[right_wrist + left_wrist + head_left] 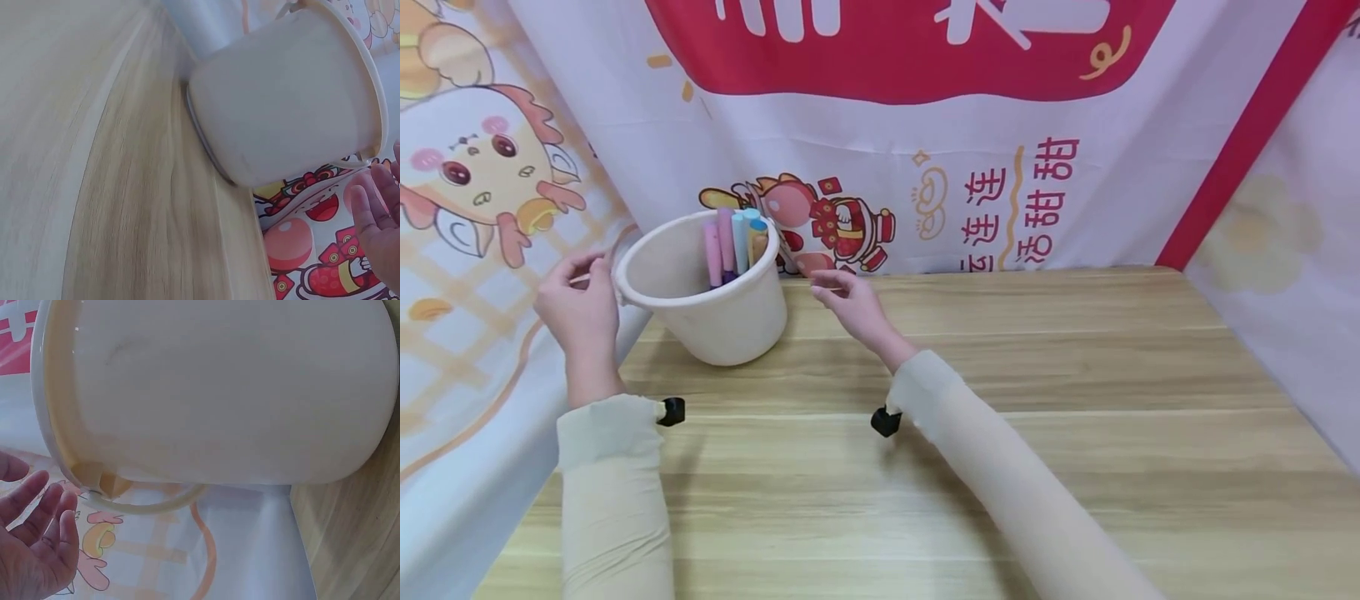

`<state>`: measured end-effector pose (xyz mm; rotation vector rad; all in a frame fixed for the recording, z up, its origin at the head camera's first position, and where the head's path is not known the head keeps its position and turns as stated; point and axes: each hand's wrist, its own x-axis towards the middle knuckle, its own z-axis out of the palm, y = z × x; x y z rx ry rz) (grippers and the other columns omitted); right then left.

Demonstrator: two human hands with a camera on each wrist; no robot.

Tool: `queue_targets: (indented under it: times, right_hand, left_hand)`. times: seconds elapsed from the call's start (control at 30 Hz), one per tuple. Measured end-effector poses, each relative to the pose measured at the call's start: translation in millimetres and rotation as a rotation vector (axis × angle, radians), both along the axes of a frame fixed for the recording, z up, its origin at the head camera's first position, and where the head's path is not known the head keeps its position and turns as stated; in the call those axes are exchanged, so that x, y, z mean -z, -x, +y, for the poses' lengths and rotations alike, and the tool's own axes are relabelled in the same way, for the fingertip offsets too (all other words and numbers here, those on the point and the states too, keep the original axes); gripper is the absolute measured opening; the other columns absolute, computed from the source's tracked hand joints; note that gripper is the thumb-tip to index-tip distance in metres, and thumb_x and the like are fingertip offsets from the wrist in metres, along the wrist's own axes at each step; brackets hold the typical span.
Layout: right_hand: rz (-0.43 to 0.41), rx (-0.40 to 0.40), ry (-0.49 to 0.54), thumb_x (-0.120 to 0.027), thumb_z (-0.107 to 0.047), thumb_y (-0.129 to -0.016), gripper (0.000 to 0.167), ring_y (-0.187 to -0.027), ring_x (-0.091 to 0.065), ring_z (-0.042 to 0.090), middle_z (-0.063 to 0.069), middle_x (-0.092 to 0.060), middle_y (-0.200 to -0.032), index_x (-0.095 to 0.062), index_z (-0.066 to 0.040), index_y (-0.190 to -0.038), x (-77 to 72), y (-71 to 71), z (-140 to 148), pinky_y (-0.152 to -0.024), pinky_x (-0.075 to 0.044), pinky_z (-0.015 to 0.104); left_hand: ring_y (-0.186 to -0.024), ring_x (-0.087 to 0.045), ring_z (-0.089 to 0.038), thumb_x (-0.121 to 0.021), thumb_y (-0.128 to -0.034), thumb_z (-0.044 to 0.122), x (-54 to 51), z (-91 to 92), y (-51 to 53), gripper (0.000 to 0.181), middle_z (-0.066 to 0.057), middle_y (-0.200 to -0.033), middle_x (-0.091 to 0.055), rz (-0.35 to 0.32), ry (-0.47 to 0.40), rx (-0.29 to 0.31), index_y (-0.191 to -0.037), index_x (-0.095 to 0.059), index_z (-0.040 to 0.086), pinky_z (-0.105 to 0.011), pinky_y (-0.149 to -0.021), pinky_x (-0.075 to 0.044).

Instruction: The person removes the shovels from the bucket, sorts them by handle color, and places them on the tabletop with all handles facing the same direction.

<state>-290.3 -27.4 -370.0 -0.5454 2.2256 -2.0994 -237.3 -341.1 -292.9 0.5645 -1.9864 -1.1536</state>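
Note:
A white bucket (pixel 730 329) stands at the back left of the wooden table, with pink, light blue and orange-yellow marker-like sticks (pixel 727 242) leaning inside its right part. Just left of the rim is the left hand (pixel 582 304), its fingers loosely bent; in the left wrist view this hand (pixel 40 540) holds nothing, beside the bucket's handle (pixel 150 506). To the right of the bucket, apart from it, the right hand (pixel 857 312) has relaxed fingers. The right wrist view shows that hand (pixel 378 225) empty near the rim and handle mount.
Printed cloth (pixel 865 142) hangs behind the wooden table (pixel 1075 467), and more cloth (pixel 467 333) covers the left side. Another cloth (pixel 1285 250) borders the right edge. A small black device sits at each wrist.

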Motion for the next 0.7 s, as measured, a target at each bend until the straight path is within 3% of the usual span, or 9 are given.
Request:
queue_targets:
  times: [0.1, 0.27, 0.4, 0.6, 0.7]
  right_hand:
    - [-0.048, -0.045, 0.051, -0.062, -0.013, -0.104, 0.036, -0.112, -0.066, 0.023, 0.015, -0.067, -0.127, -0.062, 0.002, -0.137, -1.1, 1.0, -5, -0.097, -0.055, 0.032]
    - [-0.119, -0.124, 0.071, -0.059, -0.017, -0.106, 0.039, -0.120, -0.064, 0.030, 0.016, -0.062, -0.136, -0.058, -0.002, -0.142, -11.1, 0.6, -12, -0.101, -0.053, 0.036]
    - [-0.167, -0.191, 0.068, -0.057, -0.021, -0.107, 0.044, -0.123, -0.062, 0.032, 0.016, -0.059, -0.142, -0.054, -0.004, -0.147, -19.6, 0.1, -19, -0.105, -0.050, 0.040]
    - [-0.231, -0.290, 0.037, -0.054, -0.025, -0.109, 0.053, -0.128, -0.059, 0.031, 0.017, -0.056, -0.146, -0.041, -0.007, -0.157, -24.3, -2.9, -31, -0.105, -0.050, 0.035]
    - [-0.261, -0.308, 0.070, -0.054, -0.026, -0.109, 0.058, -0.129, -0.059, 0.031, 0.017, -0.052, -0.150, -0.035, -0.008, -0.160, -25.1, -4.1, -35, -0.103, -0.051, 0.031]
  left_hand:
    - [-0.078, -0.055, 0.007, -0.062, -0.1010, 0.031, 1.9, -4.0, 0.6, 0.034, 0.012, -0.105, -0.068, -0.039, -0.013, -0.007, -0.123, -0.076, 0.010, -0.015, -0.076, -0.047]
    - [-0.077, -0.051, 0.006, -0.061, -0.0999, 0.035, 4.2, -11.6, 2.1, 0.033, 0.025, -0.087, -0.054, -0.105, -0.052, 0.002, -0.122, -0.075, 0.014, -0.016, -0.076, -0.043]
    - [-0.079, -0.050, 0.006, -0.060, -0.0998, 0.034, 4.2, -15.8, 5.9, 0.035, 0.023, -0.087, -0.053, -0.173, -0.089, 0.023, -0.128, -0.072, 0.017, -0.015, -0.077, -0.041]
    - [-0.077, -0.051, 0.006, -0.059, -0.0992, 0.029, 7.7, -19.2, 9.0, 0.041, 0.021, -0.087, -0.053, -0.237, -0.138, 0.046, -0.137, -0.068, 0.016, -0.013, -0.073, -0.042]
    - [-0.076, -0.051, 0.006, -0.059, -0.0987, 0.028, 8.3, -19.9, 10.0, 0.043, 0.019, -0.091, -0.058, -0.253, -0.135, 0.060, -0.139, -0.066, 0.015, -0.013, -0.073, -0.042]
